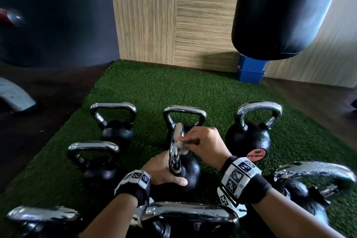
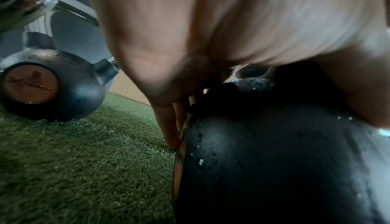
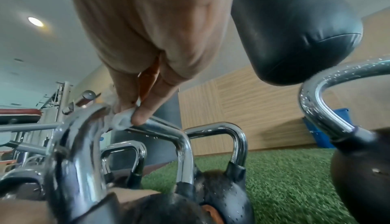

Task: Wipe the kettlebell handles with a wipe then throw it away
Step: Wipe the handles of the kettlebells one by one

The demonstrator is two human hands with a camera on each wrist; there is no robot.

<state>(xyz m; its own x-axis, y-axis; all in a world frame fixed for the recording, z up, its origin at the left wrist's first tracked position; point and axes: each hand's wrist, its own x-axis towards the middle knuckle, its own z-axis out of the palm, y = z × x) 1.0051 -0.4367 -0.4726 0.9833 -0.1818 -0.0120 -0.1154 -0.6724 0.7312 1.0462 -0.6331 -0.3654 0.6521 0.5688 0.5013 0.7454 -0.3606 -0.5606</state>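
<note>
Several black kettlebells with chrome handles stand on green turf (image 1: 144, 91). The middle kettlebell (image 1: 190, 173) is turned so its handle (image 1: 174, 152) runs away from me. My left hand (image 1: 166, 170) cups its ball at the base of the handle, thumb lying across the front; in the left wrist view the fingers (image 2: 168, 127) run down the side of the ball (image 2: 274, 161). My right hand (image 1: 186, 141) pinches a crumpled white wipe (image 1: 180, 144) against the top of that handle. In the right wrist view the wipe (image 3: 122, 121) sits pressed on the chrome handle (image 3: 84, 137) under thumb and finger.
Kettlebells ring the middle one: three behind (image 1: 114, 121) (image 1: 183, 115) (image 1: 251, 135), one left (image 1: 94, 158), one right (image 1: 309, 183), two nearest me (image 1: 189, 216) (image 1: 42, 216). A black punching bag (image 1: 280, 11) hangs at back right over a blue box (image 1: 251, 71). Wood panelling (image 1: 173, 15) backs the turf.
</note>
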